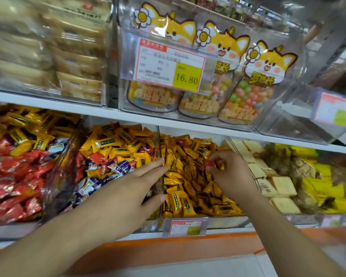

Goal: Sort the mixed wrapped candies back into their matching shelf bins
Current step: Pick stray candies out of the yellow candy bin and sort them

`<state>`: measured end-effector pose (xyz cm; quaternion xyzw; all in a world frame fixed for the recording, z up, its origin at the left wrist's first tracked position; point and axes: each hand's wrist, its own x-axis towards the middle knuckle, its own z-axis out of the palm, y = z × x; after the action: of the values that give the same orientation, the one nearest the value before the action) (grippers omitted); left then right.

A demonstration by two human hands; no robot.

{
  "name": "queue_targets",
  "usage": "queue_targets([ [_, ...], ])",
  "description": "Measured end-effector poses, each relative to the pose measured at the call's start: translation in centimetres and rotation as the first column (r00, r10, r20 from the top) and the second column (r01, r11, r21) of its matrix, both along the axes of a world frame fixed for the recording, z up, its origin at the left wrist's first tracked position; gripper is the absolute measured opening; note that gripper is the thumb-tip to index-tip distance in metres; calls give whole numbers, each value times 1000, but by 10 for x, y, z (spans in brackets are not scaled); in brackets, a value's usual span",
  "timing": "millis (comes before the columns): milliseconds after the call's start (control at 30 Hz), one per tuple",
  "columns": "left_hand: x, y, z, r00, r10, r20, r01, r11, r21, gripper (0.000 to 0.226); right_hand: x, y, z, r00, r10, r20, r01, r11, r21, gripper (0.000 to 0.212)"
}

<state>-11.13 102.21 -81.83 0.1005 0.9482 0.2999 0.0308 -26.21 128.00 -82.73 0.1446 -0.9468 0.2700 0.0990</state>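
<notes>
A person is standing at a white store shelf (pixel 140 118) edged in orange, both bare arms reaching into the clear bin of yellow wrapped candies (pixel 190 188). The right hand (pixel 231 172) is hovering over the middle of that bin, fingertips curling to pinch a small red wrapped candy (pixel 211 164) along with a yellow-wrapped piece. The left hand (pixel 134 188) is lying with fingers straight and spread, its fingertips touching the clear divider (pixel 161 156) on that bin's left wall. Left of the divider, a mixed bin (pixel 112 156) is showing yellow, red and blue-white wrappers together; farther left, red and yellow candies are piling up. Right of the yellow bin, pale wrapped squares (pixel 276 184) are sitting. Above it, cartoon-fox jars of coloured balls (pixel 246 100) are standing behind a price tag (pixel 168 64) reading 16.80.
</notes>
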Motion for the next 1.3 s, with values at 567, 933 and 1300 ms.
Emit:
queue_targets([
  [567, 60, -86, 43, 856, 487, -176, -436, 861, 261, 10, 131, -121, 58, 857, 419, 300, -216, 821, -529, 15],
  [933, 47, -105, 30, 872, 377, -313, -407, 913, -33, 48, 85, -78, 43, 959, 236, 159, -191, 948, -254, 17],
  [1300, 2, 6, 3, 994, -2, -108, -10, 994, -105, 67, 26, 36, 18, 989, -148, 7, 148, 989, -24, 34],
])
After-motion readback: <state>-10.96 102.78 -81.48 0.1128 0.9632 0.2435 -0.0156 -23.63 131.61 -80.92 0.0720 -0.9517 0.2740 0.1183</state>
